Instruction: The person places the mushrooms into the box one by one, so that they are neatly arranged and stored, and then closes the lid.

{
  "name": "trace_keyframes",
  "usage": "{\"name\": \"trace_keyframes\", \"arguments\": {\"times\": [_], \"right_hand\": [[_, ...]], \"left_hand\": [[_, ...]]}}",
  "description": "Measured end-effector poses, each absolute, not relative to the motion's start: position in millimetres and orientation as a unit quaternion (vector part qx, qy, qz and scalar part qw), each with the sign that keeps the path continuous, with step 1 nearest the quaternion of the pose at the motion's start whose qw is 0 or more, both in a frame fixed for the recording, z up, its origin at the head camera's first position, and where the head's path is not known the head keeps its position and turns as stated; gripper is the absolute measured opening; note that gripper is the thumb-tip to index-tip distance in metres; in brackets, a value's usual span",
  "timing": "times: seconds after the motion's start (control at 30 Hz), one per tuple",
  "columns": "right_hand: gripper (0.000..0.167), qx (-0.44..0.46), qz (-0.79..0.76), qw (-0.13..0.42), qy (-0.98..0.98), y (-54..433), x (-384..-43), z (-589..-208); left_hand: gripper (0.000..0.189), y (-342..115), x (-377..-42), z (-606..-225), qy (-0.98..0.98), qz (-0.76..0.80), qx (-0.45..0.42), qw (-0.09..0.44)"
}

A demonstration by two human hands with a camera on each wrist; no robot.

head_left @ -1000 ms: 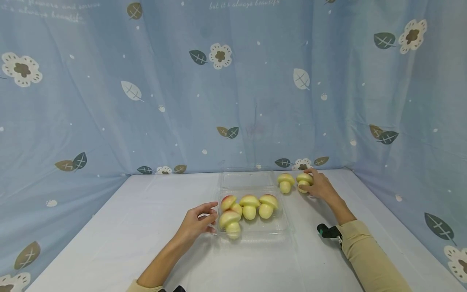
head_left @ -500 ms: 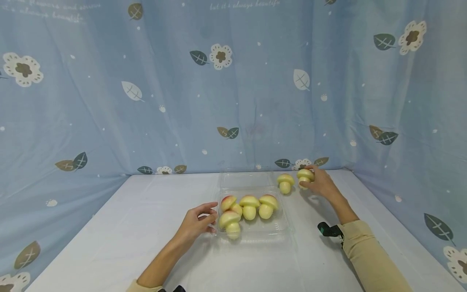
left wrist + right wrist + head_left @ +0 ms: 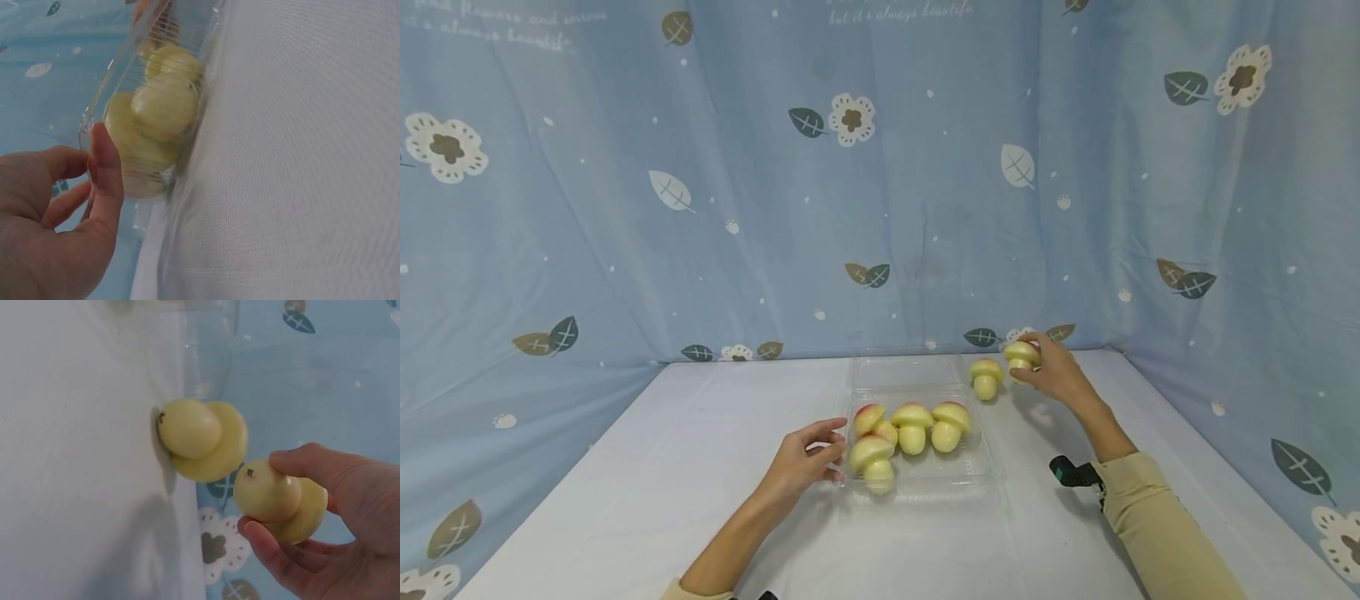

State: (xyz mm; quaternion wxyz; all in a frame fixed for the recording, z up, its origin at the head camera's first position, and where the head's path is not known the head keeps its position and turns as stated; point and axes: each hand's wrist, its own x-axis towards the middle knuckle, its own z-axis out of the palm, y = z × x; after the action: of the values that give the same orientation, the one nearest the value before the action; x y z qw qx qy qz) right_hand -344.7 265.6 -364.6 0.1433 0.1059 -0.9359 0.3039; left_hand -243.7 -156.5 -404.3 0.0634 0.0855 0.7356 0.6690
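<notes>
My right hand [image 3: 1056, 371] holds a yellow-green mushroom-shaped piece [image 3: 267, 490] between thumb and fingers, raised at the back right of the table. Just left of it, a second mushroom-shaped piece [image 3: 986, 381] stands on the tabletop. A clear plastic container [image 3: 925, 468] lies at the middle with its lid [image 3: 906, 371] folded back. Several such pieces [image 3: 913, 428] sit inside, some with reddish caps. At the container's left side, my left hand [image 3: 805, 457] pinches the edge; in the left wrist view its fingers [image 3: 107, 165] meet at the rim near a corner.
A white-covered table [image 3: 722, 417] spreads under everything. Behind and along the sides hangs a blue curtain [image 3: 752, 167] printed with leaves and flowers. A black wrist device [image 3: 1072, 472] is strapped near the right sleeve [image 3: 1157, 517].
My right hand has taken hold of the rear-right mushroom-shaped piece, lifted it and shifted it slightly left. The left hand and the container have stayed in place.
</notes>
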Motion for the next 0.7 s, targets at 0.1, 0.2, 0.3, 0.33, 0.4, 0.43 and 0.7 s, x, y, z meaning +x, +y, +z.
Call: {"name": "trace_keyframes", "arguments": {"times": [0.1, 0.2, 0.3, 0.33, 0.4, 0.43, 0.7], "right_hand": [[0.066, 0.122, 0.305, 0.153, -0.932, 263, -343, -362], [0.065, 0.13, 0.306, 0.157, -0.93, 260, -342, -360], [0.064, 0.131, 0.306, 0.156, -0.93, 256, -339, -356], [0.064, 0.13, 0.305, 0.155, -0.93, 254, -337, -354], [0.064, 0.128, 0.303, 0.152, -0.932, 249, -335, -351], [0.064, 0.128, 0.303, 0.149, -0.933, 247, -333, -349], [0.064, 0.134, 0.29, 0.145, -0.936, 237, -326, -339]], "left_hand": [[0.045, -156, -243, -404, 0.736, 0.669, 0.085, 0.065], [0.045, -156, -243, -404, 0.736, 0.669, 0.087, 0.065], [0.046, -156, -243, -405, 0.735, 0.669, 0.087, 0.065], [0.046, -156, -243, -405, 0.736, 0.669, 0.087, 0.065], [0.046, -157, -243, -405, 0.736, 0.668, 0.086, 0.064], [0.046, -157, -243, -405, 0.737, 0.668, 0.086, 0.063], [0.045, -156, -243, -405, 0.74, 0.664, 0.084, 0.06]]}}
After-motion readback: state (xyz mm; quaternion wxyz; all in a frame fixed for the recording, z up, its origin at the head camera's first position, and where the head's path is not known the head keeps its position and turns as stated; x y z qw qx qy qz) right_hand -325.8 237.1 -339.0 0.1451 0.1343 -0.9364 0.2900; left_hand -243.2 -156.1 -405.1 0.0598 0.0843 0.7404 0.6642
